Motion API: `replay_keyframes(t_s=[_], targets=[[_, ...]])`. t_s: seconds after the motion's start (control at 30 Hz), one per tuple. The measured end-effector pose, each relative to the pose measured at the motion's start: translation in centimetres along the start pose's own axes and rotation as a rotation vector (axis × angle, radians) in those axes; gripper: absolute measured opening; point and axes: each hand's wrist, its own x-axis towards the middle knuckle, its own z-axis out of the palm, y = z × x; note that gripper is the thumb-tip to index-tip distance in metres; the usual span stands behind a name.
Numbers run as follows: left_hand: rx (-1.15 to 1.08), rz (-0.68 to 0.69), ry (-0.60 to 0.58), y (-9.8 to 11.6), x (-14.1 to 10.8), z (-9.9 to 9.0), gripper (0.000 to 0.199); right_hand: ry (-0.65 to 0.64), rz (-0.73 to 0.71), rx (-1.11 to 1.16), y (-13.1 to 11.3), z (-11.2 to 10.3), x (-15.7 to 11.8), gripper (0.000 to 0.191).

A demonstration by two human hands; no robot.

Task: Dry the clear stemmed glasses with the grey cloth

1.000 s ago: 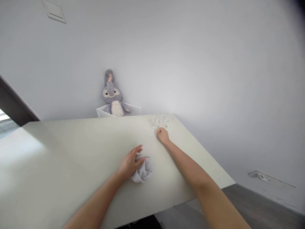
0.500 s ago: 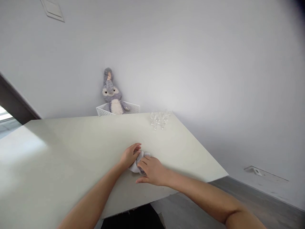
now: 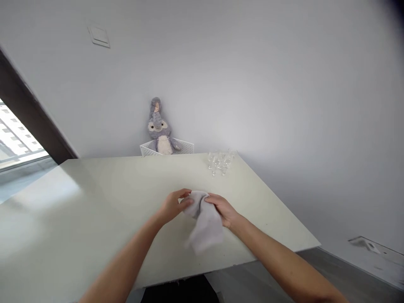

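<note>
A soft, light grey cloth (image 3: 206, 229) hangs between my two hands above the table, its lower end loose and blurred by motion. My left hand (image 3: 176, 205) pinches the cloth's upper left edge between thumb and fingers. On the other side, my right hand (image 3: 222, 208) grips it with the thumb on top and the fingers mostly hidden behind. The fabric is bunched into a fold between the two thumbs.
Several clear glasses (image 3: 219, 162) stand close together at the table's far right corner. Behind the far edge, a grey plush toy (image 3: 162, 130) sits in a white perforated basket (image 3: 187, 147) against the wall. The white table (image 3: 126, 185) has its right edge running diagonally.
The cloth was a crumpled bundle under both hands on the table; now it is raised and hangs partly unfolded. My right hand has moved up and right. The view has shifted slightly.
</note>
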Motion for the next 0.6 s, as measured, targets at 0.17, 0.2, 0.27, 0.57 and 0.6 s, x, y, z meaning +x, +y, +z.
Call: replay_keyframes(t_s=[0.17,0.2,0.27,0.57,0.6], targets=[[0.042,-0.085,0.323,0.7,-2.2,0.2,0.022,0.291,-0.093,0.064,-2.5,-2.1,-3.2,0.031],[0.035,-0.083,0.327,1.0,-3.0,0.2,0.022,0.256,-0.134,0.023,-2.8,-2.3,-3.6,0.033],[0.02,-0.057,0.294,1.4,-4.8,0.5,0.023,0.108,-0.194,-0.164,-3.1,-2.5,-3.8,0.034],[0.235,-0.083,0.256,0.0,-13.2,1.9,0.02,-0.231,-0.537,-1.453,4.1,-2.2,0.0,0.056],[0.265,-0.069,0.29,-0.3,-13.8,1.8,0.019,-0.274,-0.539,-1.496,5.0,-2.2,0.8,0.058]])
